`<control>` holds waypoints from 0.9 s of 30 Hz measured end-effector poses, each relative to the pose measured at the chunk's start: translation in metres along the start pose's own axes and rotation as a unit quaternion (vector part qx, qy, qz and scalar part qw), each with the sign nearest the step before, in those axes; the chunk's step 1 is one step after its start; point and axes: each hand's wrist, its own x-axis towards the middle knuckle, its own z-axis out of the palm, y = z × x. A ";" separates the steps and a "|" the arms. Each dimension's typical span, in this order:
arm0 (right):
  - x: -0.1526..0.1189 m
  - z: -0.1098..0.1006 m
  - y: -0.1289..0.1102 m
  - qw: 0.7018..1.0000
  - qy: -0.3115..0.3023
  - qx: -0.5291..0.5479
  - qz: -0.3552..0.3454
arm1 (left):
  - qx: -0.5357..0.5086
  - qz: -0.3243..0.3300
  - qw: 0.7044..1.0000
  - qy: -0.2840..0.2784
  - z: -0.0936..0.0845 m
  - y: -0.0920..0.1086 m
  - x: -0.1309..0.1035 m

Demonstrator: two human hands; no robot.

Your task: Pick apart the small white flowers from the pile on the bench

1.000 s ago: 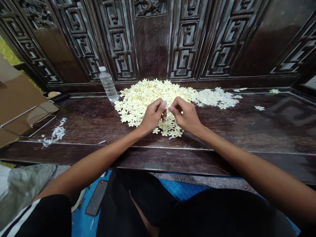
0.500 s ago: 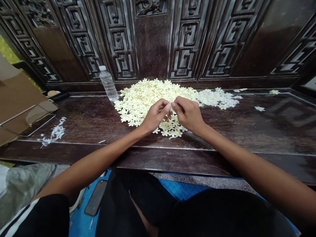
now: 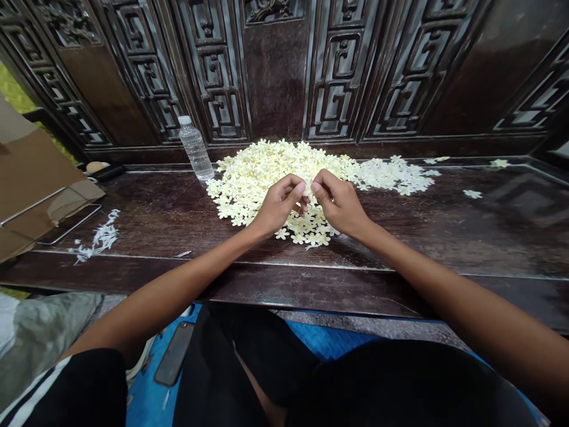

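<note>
We hold our left hand (image 3: pixel 278 204) and right hand (image 3: pixel 341 206) close together over the near side of the flowers (image 3: pixel 275 169), fingertips almost meeting. Each grip looks drawn in at thumb and forefinger, but anything between them is too small and pale for us to make out, so we cannot tell whether either is clamped on something. The flowers lie heaped on the dark bench (image 3: pixel 444 237) before a carved panel (image 3: pixel 278 83), a thinner, whiter spread trailing rightward. A bottle (image 3: pixel 196 153) stands just beside the heap's left edge; farther left, white slivers (image 3: pixel 103 238) lie near a box (image 3: pixel 31 172).
</note>
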 end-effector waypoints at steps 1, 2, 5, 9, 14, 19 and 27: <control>0.000 0.000 0.000 1.000 0.004 -0.005 0.001 | 0.003 -0.002 1.000 0.000 0.000 0.001 0.000; 0.000 0.000 -0.001 1.000 0.008 -0.010 0.000 | 0.004 -0.004 1.000 0.000 0.000 0.001 0.000; 0.000 -0.001 -0.002 1.000 0.011 -0.024 -0.004 | -0.002 -0.002 1.000 -0.003 0.000 0.002 -0.001; 0.001 -0.002 -0.004 1.000 0.012 -0.027 -0.009 | -0.021 0.013 1.000 -0.013 0.000 0.001 0.000; 0.002 -0.002 -0.003 1.000 0.015 -0.020 -0.015 | -0.031 0.022 0.999 -0.018 -0.001 0.000 0.001; 0.002 -0.001 -0.002 0.999 0.022 -0.029 -0.023 | -0.034 0.031 0.999 -0.015 -0.001 -0.002 0.001; 0.001 0.000 -0.002 0.999 0.027 -0.035 -0.009 | -0.023 0.024 0.999 -0.020 -0.001 -0.001 0.000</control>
